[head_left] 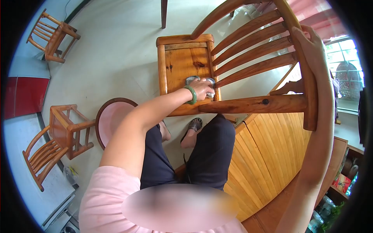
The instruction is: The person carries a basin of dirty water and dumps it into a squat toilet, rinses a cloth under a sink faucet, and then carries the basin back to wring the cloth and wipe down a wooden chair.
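Note:
A wooden chair [186, 64] with a slatted back stands before me, its seat facing up. On the seat, beside the back slats, my left hand [202, 89] is closed over a grey cloth [192, 80]; part of the cloth shows past the fingers. A green bangle [191, 94] circles that wrist. My right hand [311, 42] is wrapped around the top rail of the chair back, at the right side of the view. Some of its fingers are hidden behind the rail.
Left of my legs is a pink basin [107, 122] with a brown rim. Another wooden chair [60, 128] stands beyond it, and one more chair [54, 39] sits farther back. A slatted wooden surface [268, 163] lies at my right, near shelves [342, 182].

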`<state>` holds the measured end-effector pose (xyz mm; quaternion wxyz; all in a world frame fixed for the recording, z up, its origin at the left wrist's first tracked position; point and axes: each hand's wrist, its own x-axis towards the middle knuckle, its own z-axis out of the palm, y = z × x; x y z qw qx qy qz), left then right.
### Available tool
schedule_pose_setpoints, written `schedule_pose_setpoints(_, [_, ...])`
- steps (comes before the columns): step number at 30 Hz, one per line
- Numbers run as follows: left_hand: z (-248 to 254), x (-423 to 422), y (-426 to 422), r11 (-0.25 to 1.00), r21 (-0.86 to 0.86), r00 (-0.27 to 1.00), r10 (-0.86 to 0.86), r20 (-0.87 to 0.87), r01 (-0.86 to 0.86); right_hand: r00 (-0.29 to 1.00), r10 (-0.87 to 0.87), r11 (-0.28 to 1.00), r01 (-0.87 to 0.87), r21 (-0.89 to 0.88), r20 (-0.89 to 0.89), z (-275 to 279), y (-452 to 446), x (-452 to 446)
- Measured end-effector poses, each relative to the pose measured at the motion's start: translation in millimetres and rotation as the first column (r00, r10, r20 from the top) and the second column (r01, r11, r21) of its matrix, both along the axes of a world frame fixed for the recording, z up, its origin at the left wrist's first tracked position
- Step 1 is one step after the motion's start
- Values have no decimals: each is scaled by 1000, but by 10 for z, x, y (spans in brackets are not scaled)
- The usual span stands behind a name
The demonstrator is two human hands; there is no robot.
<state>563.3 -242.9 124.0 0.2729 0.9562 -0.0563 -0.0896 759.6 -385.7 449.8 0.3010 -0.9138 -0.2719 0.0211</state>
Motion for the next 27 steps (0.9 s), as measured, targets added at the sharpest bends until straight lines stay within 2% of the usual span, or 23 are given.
schedule_pose_setpoints(1, [11,25,23,1000,-1,1000,6,4,-6,999,5,1000,-5,-10,37,7,10,4])
schedule_pose_setpoints(3, [43,71,52,991,1,990,-132,-46,132,1000,-4,1000,4,-10,15,28,-2,-51])
schedule_pose_setpoints(5, [86,122,84,988,9,984,-154,-84,156,1000,-15,1000,15,-8,-2,55,16,-80])
schedule_pose_setpoints(7, [171,144,98,966,102,966,-226,-124,239,999,-29,1000,29,10,-46,47,11,-67])
schedule_pose_setpoints(11, [391,3,399,902,179,882,-313,-353,392,994,2,998,5,64,-107,30,-6,-59])
schedule_pose_setpoints(12, [351,-66,481,901,176,878,-317,-359,397,995,-12,999,17,50,-94,34,0,-65])
schedule_pose_setpoints(15, [257,-132,555,898,189,895,-334,-297,398,998,-14,999,17,48,-64,11,-6,-5])
schedule_pose_setpoints(17, [239,-70,333,1000,9,949,-18,-314,22,999,-3,999,5,53,-50,-10,-25,22])
schedule_pose_setpoints(18, [253,3,176,1000,-19,936,-3,-352,-4,1000,1,1000,-1,21,-23,-1,-23,31])
schedule_pose_setpoints(19, [232,53,1,999,42,966,-9,-257,20,1000,6,1000,-6,-14,5,9,-23,38])
schedule_pose_setpoints(21, [155,175,-227,988,50,953,152,-262,-144,1000,-4,1000,4,-11,-12,8,-27,30])
schedule_pose_setpoints(22, [97,143,-251,988,45,952,152,-267,-145,999,-15,1000,15,1,-31,4,-24,16])
schedule_pose_setpoints(24, [84,37,-228,990,37,986,137,-93,-134,1000,-8,1000,8,-8,-18,15,-7,-11])
schedule_pose_setpoints(25, [129,-21,-189,990,46,986,134,-96,-130,1000,-10,1000,10,-14,4,21,-17,-22])
schedule_pose_setpoints(27, [272,-76,-48,996,91,957,17,-291,10,1000,-12,1000,13,22,-5,-10,-24,19])
